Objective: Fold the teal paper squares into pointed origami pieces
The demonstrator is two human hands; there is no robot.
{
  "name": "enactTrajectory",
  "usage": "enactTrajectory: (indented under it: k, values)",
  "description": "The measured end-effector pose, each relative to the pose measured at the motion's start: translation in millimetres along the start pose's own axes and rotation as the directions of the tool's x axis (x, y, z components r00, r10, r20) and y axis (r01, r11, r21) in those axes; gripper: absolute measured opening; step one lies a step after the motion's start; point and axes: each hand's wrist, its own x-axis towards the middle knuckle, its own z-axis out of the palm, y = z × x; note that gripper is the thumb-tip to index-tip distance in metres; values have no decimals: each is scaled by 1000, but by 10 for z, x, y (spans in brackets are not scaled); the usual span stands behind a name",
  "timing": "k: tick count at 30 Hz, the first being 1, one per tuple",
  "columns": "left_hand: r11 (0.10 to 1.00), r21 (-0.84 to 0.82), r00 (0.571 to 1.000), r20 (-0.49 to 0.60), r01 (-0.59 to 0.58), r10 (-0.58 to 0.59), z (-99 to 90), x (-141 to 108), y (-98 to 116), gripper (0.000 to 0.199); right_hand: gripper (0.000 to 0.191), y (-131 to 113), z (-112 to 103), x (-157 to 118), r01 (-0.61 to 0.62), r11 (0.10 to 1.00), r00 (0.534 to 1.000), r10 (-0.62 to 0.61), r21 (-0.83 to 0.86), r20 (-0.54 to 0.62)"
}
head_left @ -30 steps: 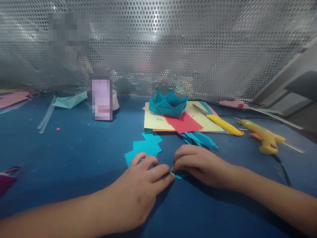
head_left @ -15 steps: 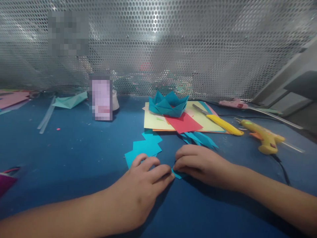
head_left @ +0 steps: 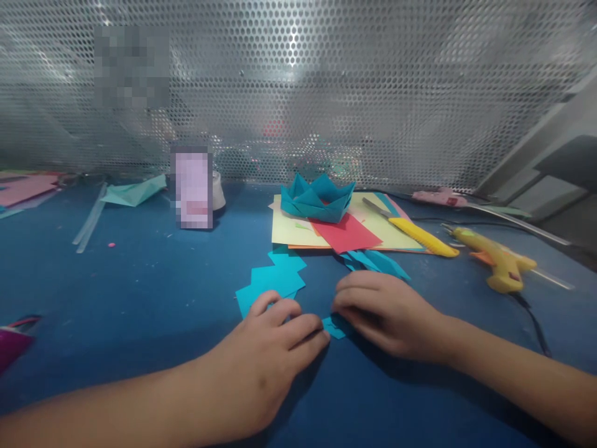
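A small folded blue paper lies on the table between my two hands. My left hand is bent over it from the left, its thumb and index fingertips pressing the paper's left edge. On the paper's right side is my right hand, fingers curled together; whether they pinch anything is hidden. Loose blue paper squares lie partly under and beyond my left hand. Several folded blue pieces rest just beyond my right hand. Farther back, a blue folded paper crown shape sits on stacked sheets.
A red paper and a yellow cutter lie on the stack. To the right is a yellow glue gun with its cord. A phone stands before a white roll. Perforated metal rises behind.
My right hand has shifted slightly right, uncovering more of the small blue paper. My left hand stays almost in place.
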Motion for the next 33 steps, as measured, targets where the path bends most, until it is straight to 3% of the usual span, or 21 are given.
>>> enactTrajectory:
  k: [3, 7, 10, 13, 17, 22, 28, 33]
  values:
    - [1000, -29, 1000, 28, 8, -7, -1, 0, -10, 48, 20, -20, 52, -3, -59, 998, 998, 58, -37, -28]
    - [1000, -18, 1000, 29, -5, 5, 14, -6, -29, 52, 28, -72, 97, -8, 25, 971, 997, -8, -237, 76]
    - [1000, -8, 999, 44, -10, 10, 10, 0, -32, 52, 31, -111, 105, -1, 48, 957, 995, -21, -285, 97]
    - [1000, 4, 999, 45, -4, 4, 6, 5, -26, 52, 28, -125, 103, 8, 9, 970, 997, 11, -245, 79]
    - [1000, 23, 1000, 16, -11, 11, 8, 0, -12, 52, 17, -133, 73, 28, -123, 990, 991, 126, -66, 48]
    - [1000, 18, 999, 40, -12, 11, -3, 8, -7, 52, 11, -138, 55, 68, -242, 968, 968, 238, 59, 76]
    - [1000, -9, 998, 69, 14, -13, -6, 20, -1, 51, 10, -113, 115, 83, -262, 964, 963, 258, 44, 81]
    - [1000, -1, 1000, 6, 30, -30, 42, 4, 11, 55, 11, -122, 134, 96, -231, 972, 972, 229, 37, 60]
